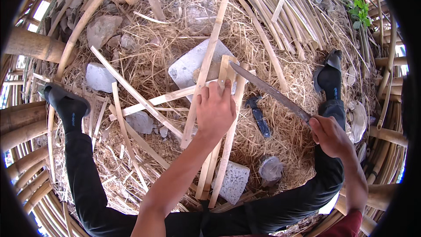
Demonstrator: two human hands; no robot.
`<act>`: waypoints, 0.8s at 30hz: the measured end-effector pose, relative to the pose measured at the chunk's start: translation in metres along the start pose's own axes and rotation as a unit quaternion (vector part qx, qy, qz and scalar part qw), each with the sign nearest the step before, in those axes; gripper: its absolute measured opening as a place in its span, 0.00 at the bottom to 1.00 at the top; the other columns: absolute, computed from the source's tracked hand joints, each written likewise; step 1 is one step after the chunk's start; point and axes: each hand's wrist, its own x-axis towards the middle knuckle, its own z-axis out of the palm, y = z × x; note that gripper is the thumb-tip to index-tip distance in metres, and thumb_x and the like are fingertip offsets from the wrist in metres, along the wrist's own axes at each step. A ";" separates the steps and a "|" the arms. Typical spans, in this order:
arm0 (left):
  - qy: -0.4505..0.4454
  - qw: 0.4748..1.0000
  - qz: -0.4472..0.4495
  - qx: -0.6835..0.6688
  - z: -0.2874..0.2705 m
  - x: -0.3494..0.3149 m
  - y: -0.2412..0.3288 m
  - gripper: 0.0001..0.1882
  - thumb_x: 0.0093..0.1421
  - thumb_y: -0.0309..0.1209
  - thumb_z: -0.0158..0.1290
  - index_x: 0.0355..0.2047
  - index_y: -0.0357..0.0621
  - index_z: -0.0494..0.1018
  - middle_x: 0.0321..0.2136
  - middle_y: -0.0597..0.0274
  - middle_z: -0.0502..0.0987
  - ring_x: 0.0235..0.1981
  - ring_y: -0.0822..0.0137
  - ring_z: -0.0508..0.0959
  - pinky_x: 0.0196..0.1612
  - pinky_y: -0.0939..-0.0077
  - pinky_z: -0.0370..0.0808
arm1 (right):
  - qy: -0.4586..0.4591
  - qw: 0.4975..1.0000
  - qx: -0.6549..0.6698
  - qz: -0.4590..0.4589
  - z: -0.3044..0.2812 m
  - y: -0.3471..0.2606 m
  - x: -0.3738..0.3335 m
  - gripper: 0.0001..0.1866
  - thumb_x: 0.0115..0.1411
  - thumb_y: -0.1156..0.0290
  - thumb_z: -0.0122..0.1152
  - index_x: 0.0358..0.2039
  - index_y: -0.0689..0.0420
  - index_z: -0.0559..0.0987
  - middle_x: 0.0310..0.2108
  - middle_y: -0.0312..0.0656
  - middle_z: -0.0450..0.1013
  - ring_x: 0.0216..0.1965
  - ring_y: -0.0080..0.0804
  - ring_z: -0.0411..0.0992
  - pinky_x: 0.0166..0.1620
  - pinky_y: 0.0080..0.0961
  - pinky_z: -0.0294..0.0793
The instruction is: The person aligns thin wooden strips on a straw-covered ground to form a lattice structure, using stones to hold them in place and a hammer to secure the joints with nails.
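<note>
Left hand half-curled, holding a pale bamboo strip that reaches over a white block; right hand closed around a long knife. We judge the strip light, springy, splintery; we'd hold its flat faces, clear of the knife.

Leafy plant, brown rock, clear container

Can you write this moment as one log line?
Left hand: on bamboo strips | Right hand: holding long knife, tip near strips | Nearby: white block under strips, black tool on straw
</note>
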 end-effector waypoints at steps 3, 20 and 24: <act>0.053 0.991 -0.054 -0.112 -0.001 -0.019 -0.001 0.25 0.64 0.30 0.58 0.61 0.35 0.71 0.47 0.47 0.72 0.47 0.45 0.75 0.49 0.51 0.75 | 0.034 0.998 -0.043 -0.029 0.001 -0.003 -0.003 0.20 0.76 0.61 0.47 0.32 0.62 0.76 0.21 0.57 0.70 0.29 0.62 0.72 0.36 0.50 0.68; -0.144 0.860 -0.416 -0.257 0.011 0.002 -0.003 0.28 0.70 0.49 0.54 0.37 0.28 0.82 0.28 0.35 0.83 0.37 0.38 0.84 0.45 0.49 0.77 | 0.052 0.992 -0.106 -0.050 -0.007 0.000 0.003 0.17 0.75 0.61 0.49 0.36 0.60 0.77 0.21 0.58 0.69 0.30 0.65 0.71 0.37 0.54 0.67; -0.128 0.856 -0.394 -0.309 0.005 0.003 0.000 0.28 0.69 0.50 0.54 0.39 0.32 0.83 0.27 0.38 0.83 0.37 0.39 0.84 0.46 0.48 0.77 | 0.091 0.982 -0.144 -0.083 -0.007 0.014 0.006 0.17 0.75 0.61 0.50 0.35 0.60 0.77 0.19 0.57 0.68 0.27 0.64 0.70 0.35 0.54 0.67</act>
